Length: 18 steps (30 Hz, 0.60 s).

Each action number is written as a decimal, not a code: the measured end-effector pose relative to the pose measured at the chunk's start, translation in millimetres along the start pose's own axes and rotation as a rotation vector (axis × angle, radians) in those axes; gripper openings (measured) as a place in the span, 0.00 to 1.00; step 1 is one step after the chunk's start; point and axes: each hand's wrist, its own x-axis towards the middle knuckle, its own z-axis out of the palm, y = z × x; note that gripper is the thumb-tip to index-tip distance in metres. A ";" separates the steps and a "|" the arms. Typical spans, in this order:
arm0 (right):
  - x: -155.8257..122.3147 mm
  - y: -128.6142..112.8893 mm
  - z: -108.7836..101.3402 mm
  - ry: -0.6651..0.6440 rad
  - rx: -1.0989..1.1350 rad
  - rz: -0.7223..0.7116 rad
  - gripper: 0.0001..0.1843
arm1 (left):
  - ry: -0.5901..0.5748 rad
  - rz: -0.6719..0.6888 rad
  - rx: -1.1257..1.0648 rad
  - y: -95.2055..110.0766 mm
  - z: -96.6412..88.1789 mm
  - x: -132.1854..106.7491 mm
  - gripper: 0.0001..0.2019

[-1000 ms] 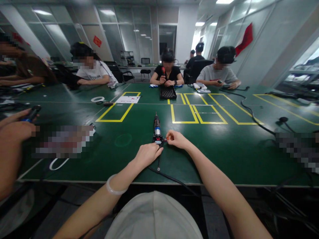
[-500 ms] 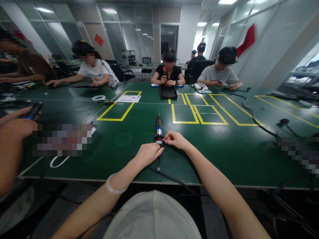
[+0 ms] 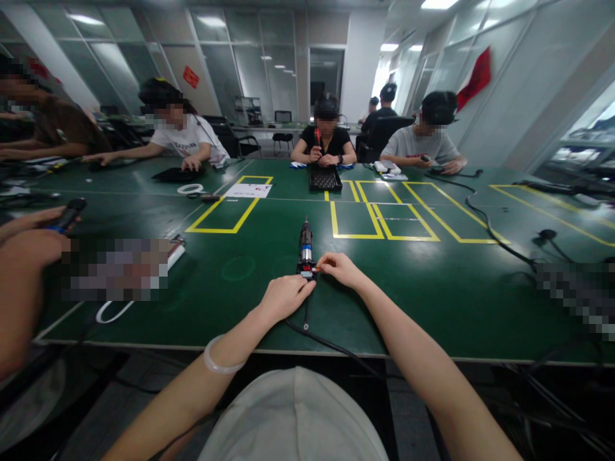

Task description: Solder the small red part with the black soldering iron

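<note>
A black and silver tool (image 3: pixel 305 246) lies on the green table (image 3: pixel 432 294), pointing away from me, with a black cable (image 3: pixel 307 320) running from its near end to the table's edge. My left hand (image 3: pixel 284 296) is curled at the tool's near end, its fingers closed against the black part there. My right hand (image 3: pixel 339 267) pinches a small red piece right at that same end. A pale bangle (image 3: pixel 218 358) sits on my left wrist.
Yellow tape boxes (image 3: pixel 384 218) mark the table beyond the tool. A black tray (image 3: pixel 325 178) stands in front of a person across the table. Other people sit around the far and left sides; a neighbour's hand (image 3: pixel 29 246) holds a dark tool at my left. Cables trail at the right.
My right hand has moved in from slightly right of the tool to its near end, bringing the small red piece against it. My left hand stays put.
</note>
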 end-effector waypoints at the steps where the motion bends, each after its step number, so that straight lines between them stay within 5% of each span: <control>1: 0.1 -1.1 -0.5 0.004 -0.004 -0.004 0.08 | -0.011 -0.040 -0.069 -1.3 -0.9 0.9 0.28; 5: -0.1 -4.4 -0.9 0.014 -0.020 -0.014 0.11 | 0.090 -0.175 -0.269 -7.0 -2.3 8.6 0.26; 9: -0.2 -4.4 -1.2 0.013 -0.034 -0.028 0.12 | 0.314 -0.025 -0.256 -11.2 1.1 22.0 0.17; 12: 0.0 -2.2 -2.1 0.008 -0.035 -0.030 0.13 | 0.224 0.139 -0.172 -12.8 5.2 35.6 0.20; 15: 0.3 -0.1 -2.7 0.010 -0.029 -0.025 0.12 | 0.091 0.160 -0.072 -12.9 9.0 49.4 0.17; 18: 0.3 -0.5 -2.7 0.018 -0.020 -0.028 0.11 | 0.091 0.163 0.022 -11.9 10.9 58.6 0.13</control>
